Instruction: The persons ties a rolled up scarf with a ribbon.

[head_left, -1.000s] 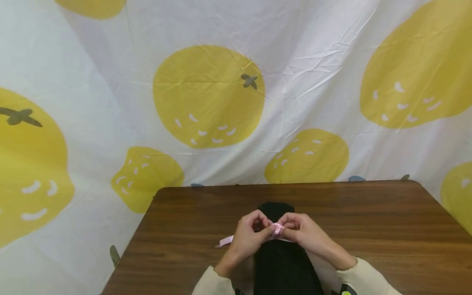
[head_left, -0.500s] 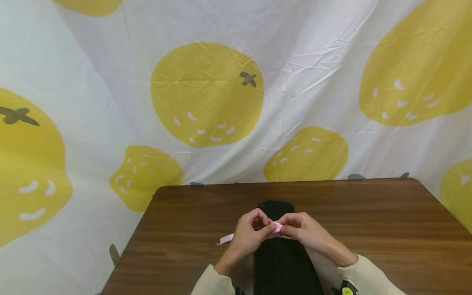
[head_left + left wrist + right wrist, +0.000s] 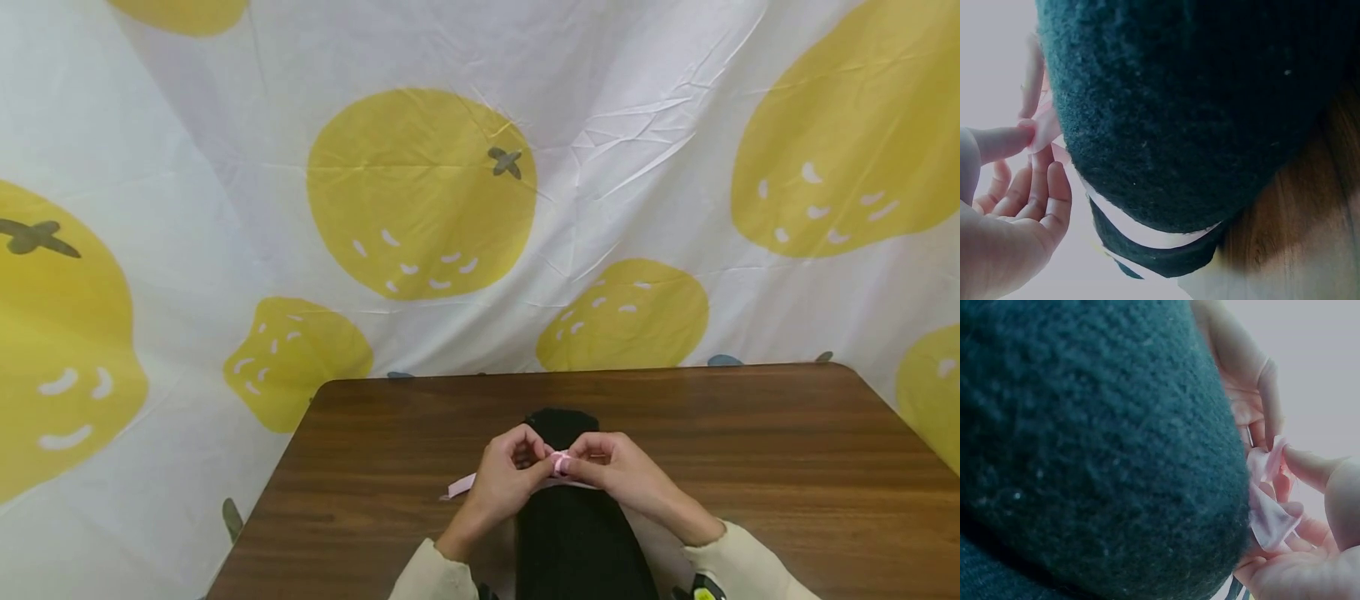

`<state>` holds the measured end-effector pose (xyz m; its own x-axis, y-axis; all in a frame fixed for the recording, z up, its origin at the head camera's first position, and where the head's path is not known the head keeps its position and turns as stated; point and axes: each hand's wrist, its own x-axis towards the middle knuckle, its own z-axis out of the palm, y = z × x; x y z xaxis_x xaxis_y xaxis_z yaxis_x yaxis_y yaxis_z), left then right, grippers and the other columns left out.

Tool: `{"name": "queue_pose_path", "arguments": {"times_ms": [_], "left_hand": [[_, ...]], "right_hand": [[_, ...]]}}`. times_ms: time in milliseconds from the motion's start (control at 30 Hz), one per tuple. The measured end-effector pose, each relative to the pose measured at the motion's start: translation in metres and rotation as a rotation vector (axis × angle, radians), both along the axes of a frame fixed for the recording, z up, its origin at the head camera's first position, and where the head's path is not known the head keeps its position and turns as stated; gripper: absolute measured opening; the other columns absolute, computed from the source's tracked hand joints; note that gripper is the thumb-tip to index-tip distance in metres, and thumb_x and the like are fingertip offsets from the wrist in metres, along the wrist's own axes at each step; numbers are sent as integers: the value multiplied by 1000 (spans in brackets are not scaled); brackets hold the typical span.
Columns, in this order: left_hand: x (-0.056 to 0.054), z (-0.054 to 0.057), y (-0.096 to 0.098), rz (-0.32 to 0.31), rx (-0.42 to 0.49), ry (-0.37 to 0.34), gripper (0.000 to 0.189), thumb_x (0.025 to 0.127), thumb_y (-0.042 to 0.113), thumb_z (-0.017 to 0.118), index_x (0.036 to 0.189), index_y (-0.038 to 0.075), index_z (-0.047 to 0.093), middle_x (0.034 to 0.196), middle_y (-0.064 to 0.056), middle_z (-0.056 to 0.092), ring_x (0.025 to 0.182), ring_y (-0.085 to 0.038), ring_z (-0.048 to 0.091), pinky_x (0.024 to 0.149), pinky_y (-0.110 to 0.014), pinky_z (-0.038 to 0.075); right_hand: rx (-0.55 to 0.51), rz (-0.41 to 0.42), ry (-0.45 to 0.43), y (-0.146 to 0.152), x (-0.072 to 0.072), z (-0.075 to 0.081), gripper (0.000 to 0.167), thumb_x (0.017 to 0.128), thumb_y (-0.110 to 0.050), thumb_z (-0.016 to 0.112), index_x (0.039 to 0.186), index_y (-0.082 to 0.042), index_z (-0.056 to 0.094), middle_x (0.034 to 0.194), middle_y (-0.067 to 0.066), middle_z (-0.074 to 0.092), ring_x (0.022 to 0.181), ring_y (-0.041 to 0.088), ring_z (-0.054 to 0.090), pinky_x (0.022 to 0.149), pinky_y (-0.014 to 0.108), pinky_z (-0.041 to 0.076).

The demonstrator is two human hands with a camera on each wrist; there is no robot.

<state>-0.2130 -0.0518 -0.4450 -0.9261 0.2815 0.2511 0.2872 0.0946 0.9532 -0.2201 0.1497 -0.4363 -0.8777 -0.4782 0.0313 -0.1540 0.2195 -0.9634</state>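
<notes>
A long black fuzzy fabric bundle (image 3: 581, 542), its exact kind unclear, lies lengthwise before me. Around it runs a pink satin ribbon (image 3: 559, 464), whose loose end sticks out left past my left hand (image 3: 504, 477). That hand pinches the ribbon between thumb and fingers on top of the bundle. From the other side my right hand (image 3: 636, 482) pinches the same ribbon, fingertips close to the left ones. In the right wrist view the ribbon (image 3: 1270, 525) shows folded loops between both hands. Underneath, the left wrist view shows a pale band (image 3: 1154, 230) across the bundle; the knot itself is mostly hidden by fingers.
The bundle rests on a brown wooden table (image 3: 375, 467) with rounded far corners. Behind the table hangs a white cloth (image 3: 465, 50) printed with yellow fruit. Cream sleeves (image 3: 435, 575) cover both forearms.
The ribbon gather between my fingertips has shifted slightly left and become smaller. My right fingertips have edged closer to the left ones; the bundle has stayed in place.
</notes>
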Motion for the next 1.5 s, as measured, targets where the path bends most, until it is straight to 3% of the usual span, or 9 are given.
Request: {"name": "queue_pose_path", "arguments": {"times_ms": [367,567,700,833,1067,1267,1400,1500], "left_hand": [[1,4,1,-30,0,-6,17,88,4,72,87,-3,56,90,-17,68,77,-6,63,72,-19,52],[2,5,2,-7,-26,9,14,88,-1,70,85,-2,56,83,-12,66,74,-6,60,69,-17,51],[1,4,3,4,-16,16,12,86,-5,68,85,-3,56,87,-15,69,76,-6,62,70,-18,52],[0,1,3,7,2,11,14,87,-4,68,84,-3,55,89,-17,70,78,-6,64,72,-18,53],[0,0,4,25,24,10,15,86,-5,69,82,-5,54,86,-19,68,73,-6,63,67,-17,52],[1,3,3,42,50,-44,17,87,-2,71,84,-5,54,87,-17,69,73,-8,65,65,-21,55],[2,5,1,33,59,-89,17,88,0,71,87,-5,55,88,-15,70,76,-10,66,66,-22,56],[2,6,0,55,16,-69,17,87,2,73,85,-3,57,88,-14,70,75,-9,63,65,-19,52]], "right_hand": [[18,-50,-13,-2,-1,-2,31,96,-33,65,93,-2,68,92,7,72,84,13,66,76,27,55],[-60,-31,-49,-4,1,0,30,97,-29,64,98,2,64,99,8,72,91,14,69,81,29,57],[-116,-41,-58,-6,2,-1,31,95,-24,68,100,2,53,95,8,65,91,15,70,79,30,58],[-141,-60,1,-6,2,-2,32,94,-20,69,95,1,45,92,8,58,88,14,70,75,30,58],[-77,-67,83,-6,3,-1,22,96,-22,66,93,-1,65,94,8,70,84,11,68,75,31,58],[37,-120,203,-6,6,2,16,85,-23,78,91,-11,69,87,4,61,68,9,52,61,23,46],[31,-117,270,-6,6,3,11,86,-19,78,90,-11,70,95,5,61,74,9,53,63,22,47],[24,-120,282,-4,6,4,7,91,-18,72,90,-11,72,97,6,62,79,9,56,66,24,49]]}}
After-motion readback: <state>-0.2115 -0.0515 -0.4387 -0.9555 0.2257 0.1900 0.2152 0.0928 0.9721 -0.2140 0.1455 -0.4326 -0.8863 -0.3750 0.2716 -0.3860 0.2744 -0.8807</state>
